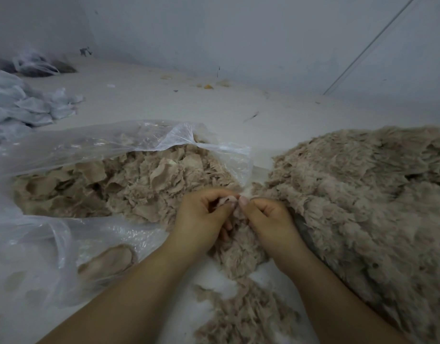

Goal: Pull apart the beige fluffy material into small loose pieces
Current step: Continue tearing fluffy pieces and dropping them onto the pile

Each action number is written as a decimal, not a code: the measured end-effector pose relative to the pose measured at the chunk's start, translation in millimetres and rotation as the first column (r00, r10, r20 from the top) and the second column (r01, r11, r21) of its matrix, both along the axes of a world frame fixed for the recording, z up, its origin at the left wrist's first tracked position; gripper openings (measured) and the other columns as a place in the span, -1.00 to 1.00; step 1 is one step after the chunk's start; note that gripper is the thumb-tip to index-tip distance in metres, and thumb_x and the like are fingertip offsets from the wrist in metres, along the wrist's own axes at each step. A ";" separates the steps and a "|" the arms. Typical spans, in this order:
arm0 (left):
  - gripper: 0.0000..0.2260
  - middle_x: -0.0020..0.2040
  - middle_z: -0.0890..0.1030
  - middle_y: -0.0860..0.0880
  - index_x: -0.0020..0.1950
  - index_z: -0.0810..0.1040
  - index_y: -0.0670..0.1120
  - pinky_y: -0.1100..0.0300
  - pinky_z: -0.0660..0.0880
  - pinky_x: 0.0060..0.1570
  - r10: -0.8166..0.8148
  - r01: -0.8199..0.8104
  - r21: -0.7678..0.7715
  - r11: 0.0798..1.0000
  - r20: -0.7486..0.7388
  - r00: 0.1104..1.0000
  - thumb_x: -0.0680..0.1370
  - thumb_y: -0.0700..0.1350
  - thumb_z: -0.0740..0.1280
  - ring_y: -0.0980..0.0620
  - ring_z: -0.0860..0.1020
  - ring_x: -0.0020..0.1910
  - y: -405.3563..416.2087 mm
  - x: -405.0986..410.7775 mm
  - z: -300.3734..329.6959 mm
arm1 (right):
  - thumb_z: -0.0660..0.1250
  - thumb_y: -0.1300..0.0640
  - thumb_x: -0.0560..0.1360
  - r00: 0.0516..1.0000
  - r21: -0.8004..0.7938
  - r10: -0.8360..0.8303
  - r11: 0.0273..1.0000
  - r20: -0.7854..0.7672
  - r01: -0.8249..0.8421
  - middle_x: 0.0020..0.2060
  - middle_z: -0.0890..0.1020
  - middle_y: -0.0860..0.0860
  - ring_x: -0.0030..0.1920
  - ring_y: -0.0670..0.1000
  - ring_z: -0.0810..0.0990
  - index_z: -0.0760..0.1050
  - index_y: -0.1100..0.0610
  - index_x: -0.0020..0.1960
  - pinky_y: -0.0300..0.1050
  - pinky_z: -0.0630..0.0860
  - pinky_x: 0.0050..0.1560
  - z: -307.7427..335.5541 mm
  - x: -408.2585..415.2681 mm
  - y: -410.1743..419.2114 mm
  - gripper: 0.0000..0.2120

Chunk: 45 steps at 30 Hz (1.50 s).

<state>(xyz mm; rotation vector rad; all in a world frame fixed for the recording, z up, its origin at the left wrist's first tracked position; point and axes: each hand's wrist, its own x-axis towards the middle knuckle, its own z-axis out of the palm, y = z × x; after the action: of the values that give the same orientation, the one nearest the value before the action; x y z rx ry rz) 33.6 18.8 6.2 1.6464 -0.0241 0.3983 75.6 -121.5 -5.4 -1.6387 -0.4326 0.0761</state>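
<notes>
A big heap of beige fluffy material (363,194) lies on the floor at the right. A strip of it (241,247) runs down between my forearms. My left hand (204,217) and my right hand (266,217) meet at the middle, both pinching the top edge of that strip, thumbs nearly touching. To the left, an open clear plastic bag (65,150) holds many small torn beige pieces (129,184).
Loose beige scraps (241,316) lie on the pale floor near the bottom. One scrap (107,261) sits under the bag's plastic at lower left. Crumpled pale bags (22,105) are piled at the far left. A grey wall (239,33) stands behind, with small bits along its base.
</notes>
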 end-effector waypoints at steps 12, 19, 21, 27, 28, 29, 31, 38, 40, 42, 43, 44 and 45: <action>-0.87 -0.44 0.53 -0.25 -0.20 0.62 -0.21 0.23 0.35 -0.62 0.070 -0.069 -0.051 0.996 0.012 0.998 0.54 -0.19 0.41 0.01 0.40 -0.61 3.7 2.2 0.7 | 0.42 -0.04 0.41 0.995 0.132 0.077 0.989 -0.065 -0.068 -0.07 0.71 0.18 -0.02 0.20 0.69 0.65 0.21 0.06 0.09 0.63 -0.03 -2.0 1.0 -1.3 -0.63; -0.72 -0.48 0.50 -0.29 -0.23 0.58 -0.28 0.31 0.26 -0.63 0.045 -0.057 -0.166 0.985 -0.074 0.996 0.61 -0.16 0.29 0.00 0.32 -0.68 3.9 5.8 -0.3 | 0.35 0.23 0.54 0.995 0.039 -0.047 0.998 -0.086 0.050 -0.44 0.51 0.16 -0.38 0.03 0.41 0.54 0.26 -0.32 -0.06 0.38 -0.30 -3.6 2.6 -0.4 -0.74; -0.65 -0.51 0.48 -0.24 -0.22 0.53 -0.35 0.33 0.23 -0.63 0.040 -0.053 -0.175 0.983 -0.075 0.996 0.65 -0.13 0.23 -0.01 0.29 -0.69 6.8 6.7 0.2 | 0.32 0.21 0.56 0.993 0.044 -0.059 0.997 -0.100 0.064 -0.50 0.41 0.02 -0.45 -0.02 0.34 0.49 0.23 -0.36 -0.14 0.32 -0.36 -5.5 3.9 -0.6 -0.69; -0.68 -0.52 0.51 -0.16 -0.19 0.52 -0.32 0.31 0.23 -0.65 -0.052 0.044 -0.105 0.993 -0.068 0.996 0.65 -0.13 0.24 -0.01 0.31 -0.69 -0.1 2.2 0.2 | 0.38 0.03 0.53 0.996 0.140 0.075 0.988 -0.040 -0.069 -0.31 0.60 0.38 -0.34 0.26 0.54 0.59 0.33 -0.19 0.26 0.52 -0.25 4.2 -4.9 0.1 -0.66; -0.68 -0.51 0.52 -0.17 -0.18 0.52 -0.32 0.32 0.22 -0.65 -0.064 0.056 -0.104 0.993 -0.074 0.995 0.65 -0.12 0.22 -0.02 0.31 -0.69 -0.8 2.0 0.2 | 0.40 0.10 0.53 0.996 0.130 0.076 0.989 -0.047 -0.070 -0.28 0.59 0.44 -0.31 0.29 0.54 0.58 0.37 -0.19 0.36 0.51 -0.21 3.7 -4.6 0.2 -0.69; -0.66 -0.50 0.52 -0.18 -0.20 0.52 -0.31 0.33 0.22 -0.64 -0.068 0.059 -0.108 0.992 -0.082 0.994 0.66 -0.11 0.21 -0.02 0.31 -0.68 -0.9 1.9 0.3 | 0.39 0.18 0.53 0.996 0.116 0.074 0.991 -0.054 -0.067 -0.29 0.60 0.43 -0.31 0.29 0.55 0.57 0.38 -0.21 0.38 0.51 -0.19 2.9 -4.1 0.2 -0.74; -0.61 -0.49 0.52 -0.19 -0.24 0.52 -0.28 0.34 0.21 -0.64 -0.060 0.044 -0.148 0.988 -0.107 0.992 0.67 -0.06 0.18 -0.03 0.32 -0.69 0.4 2.4 0.0 | 0.35 0.25 0.55 0.996 0.102 0.051 0.994 -0.067 -0.044 -0.32 0.65 0.29 -0.29 0.19 0.61 0.59 0.33 -0.23 0.21 0.57 -0.15 2.6 -3.4 0.1 -0.78; -0.90 -0.36 0.52 -0.32 0.01 0.58 -0.03 0.27 0.31 -0.62 -0.128 0.111 -0.165 0.980 -0.096 0.987 0.54 -0.06 0.42 -0.06 0.41 -0.60 6.5 2.7 2.8 | 0.42 0.15 0.50 0.999 0.095 0.030 0.995 -0.042 -0.025 -0.28 0.52 0.50 -0.32 0.24 0.50 0.56 0.32 -0.25 0.21 0.45 -0.24 -0.6 -2.2 -1.0 -0.74; -0.90 -0.40 0.53 -0.23 0.01 0.64 -0.04 0.29 0.31 -0.61 -0.131 0.117 -0.146 0.982 -0.090 0.987 0.52 -0.19 0.44 -0.02 0.39 -0.61 7.1 4.2 1.3 | 0.38 0.19 0.54 0.999 0.102 0.019 0.995 -0.036 -0.016 -0.26 0.54 0.47 -0.29 0.24 0.53 0.56 0.33 -0.25 0.19 0.49 -0.18 0.0 -1.9 -1.4 -0.75; -0.94 -0.47 0.52 -0.20 -0.09 0.66 -0.08 0.30 0.30 -0.63 -0.113 0.102 -0.124 0.987 -0.082 0.990 0.52 -0.23 0.43 -0.01 0.38 -0.64 9.6 4.4 1.8 | 0.31 0.19 0.58 0.998 0.117 0.030 0.993 -0.063 -0.022 -0.23 0.62 0.39 -0.22 0.29 0.60 0.59 0.33 -0.20 0.20 0.56 -0.11 -0.7 -0.7 -2.3 -0.74; -0.93 -0.50 0.50 -0.22 -0.14 0.66 -0.08 0.30 0.30 -0.64 -0.107 0.099 -0.103 0.990 -0.079 0.991 0.51 -0.23 0.43 -0.02 0.38 -0.65 11.1 4.3 1.8 | 0.29 0.17 0.59 0.997 0.128 0.034 0.992 -0.073 -0.024 -0.24 0.65 0.31 -0.23 0.21 0.61 0.61 0.28 -0.21 0.13 0.57 -0.13 -0.7 -0.1 -2.6 -0.73; -0.92 -0.51 0.50 -0.25 -0.17 0.66 -0.07 0.29 0.31 -0.65 -0.105 0.098 -0.088 0.991 -0.080 0.991 0.51 -0.21 0.43 -0.04 0.39 -0.65 12.4 4.1 1.5 | 0.29 0.12 0.58 0.996 0.137 0.036 0.990 -0.081 -0.025 -0.28 0.66 0.21 -0.25 0.12 0.60 0.62 0.21 -0.23 0.03 0.56 -0.17 0.4 -0.5 -2.4 -0.72; -0.91 -0.49 0.50 -0.30 -0.19 0.66 -0.06 0.27 0.32 -0.65 -0.100 0.094 -0.076 0.993 -0.076 0.992 0.51 -0.19 0.43 -0.06 0.39 -0.65 12.8 3.7 1.7 | 0.29 0.05 0.56 0.996 0.141 0.037 0.990 -0.085 -0.025 -0.31 0.65 0.13 -0.27 0.04 0.58 0.61 0.19 -0.24 -0.07 0.55 -0.22 1.9 -1.6 -2.2 -0.71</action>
<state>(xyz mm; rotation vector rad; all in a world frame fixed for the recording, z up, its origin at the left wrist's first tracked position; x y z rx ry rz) 37.3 31.6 7.9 1.5814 -0.0300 0.2562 74.0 -123.7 -3.5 -1.4854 -0.3874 0.1377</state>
